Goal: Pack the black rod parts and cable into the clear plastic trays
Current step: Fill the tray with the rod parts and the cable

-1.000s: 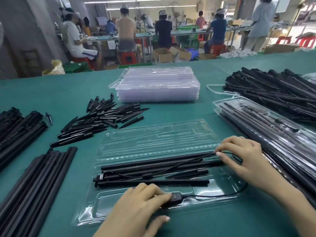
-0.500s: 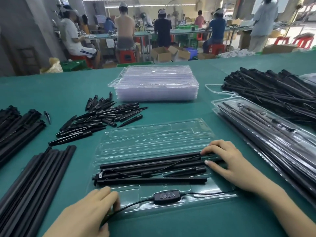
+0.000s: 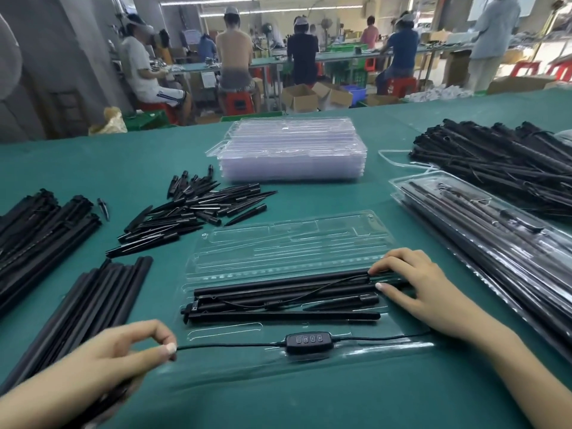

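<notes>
Green table (image 3: 93,168) under everything. Your left hand (image 3: 102,363) pinches the cable (image 3: 229,346) between thumb and fingertip; just right of that pinch, the inline controller (image 3: 308,343) sits in the open clear tray (image 3: 309,243). Your right hand (image 3: 414,283) rests with curled fingers on the black rods' (image 3: 278,286) right ends.

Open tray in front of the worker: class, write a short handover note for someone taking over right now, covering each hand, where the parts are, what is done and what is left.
Left hand pinches the cable at the tray's left end.
Right hand rests fingers on the right ends of the rods.
Done: rods lie in the open tray; inline controller lies at its near edge.
Left: tuck the cable in, probably close the tray, add it to the packed trays on the right.
</notes>
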{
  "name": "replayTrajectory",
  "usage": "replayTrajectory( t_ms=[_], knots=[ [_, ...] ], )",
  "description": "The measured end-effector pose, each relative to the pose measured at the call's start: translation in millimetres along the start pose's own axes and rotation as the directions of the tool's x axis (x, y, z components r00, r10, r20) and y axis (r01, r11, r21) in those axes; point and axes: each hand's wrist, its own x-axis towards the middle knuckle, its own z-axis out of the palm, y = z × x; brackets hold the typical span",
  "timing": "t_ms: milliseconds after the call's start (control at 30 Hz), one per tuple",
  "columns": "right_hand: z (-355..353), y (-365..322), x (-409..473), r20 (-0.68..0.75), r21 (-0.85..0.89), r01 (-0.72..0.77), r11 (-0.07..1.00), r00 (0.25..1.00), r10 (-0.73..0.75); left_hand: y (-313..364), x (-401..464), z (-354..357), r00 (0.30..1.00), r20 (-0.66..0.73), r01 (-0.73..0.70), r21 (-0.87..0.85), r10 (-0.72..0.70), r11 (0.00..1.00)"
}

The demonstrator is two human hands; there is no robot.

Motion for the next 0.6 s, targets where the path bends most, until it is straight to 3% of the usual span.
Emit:
replayTrajectory(
  t_ms=[100,200,233,300,400,500,600],
  knots=[
    [0,-1,0,-0.001,0.002,-0.003,1.0,1.0,0.003,17,10,-11,0.997,0.03,-0.081,0.193,0.077,0.978],
    [-1,-3,0,0.005,0.003,-0.007,1.0,1.0,0.007,33,25,-22,0.99,0.14,-0.036,0.366,-0.017,0.93],
    [-1,-3,0,0.008,0.005,-0.006,1.0,1.0,0.006,32,30,-28,0.989,0.125,0.008,0.488,-0.079,0.873],
    [-2,-2,-1,0.008,0.01,-0.005,1.0,1.0,0.005,28,32,-44,0.988,0.115,-0.016,0.745,-0.105,0.667],
    [-2,-2,0,0.005,0.015,-0.01,1.0,1.0,0.01,2,30,-58,0.984,0.111,-0.034,0.884,-0.14,0.467],
    [-1,-3,0,0.002,0.011,-0.012,1.0,1.0,0.012,-18,37,-48,0.99,0.138,-0.143,0.955,0.037,0.259],
    [-1,-4,0,0.005,0.008,-0.017,1.0,1.0,0.017,-20,37,-40,0.981,0.071,-0.091,0.99,0.178,0.107]
  ],
)
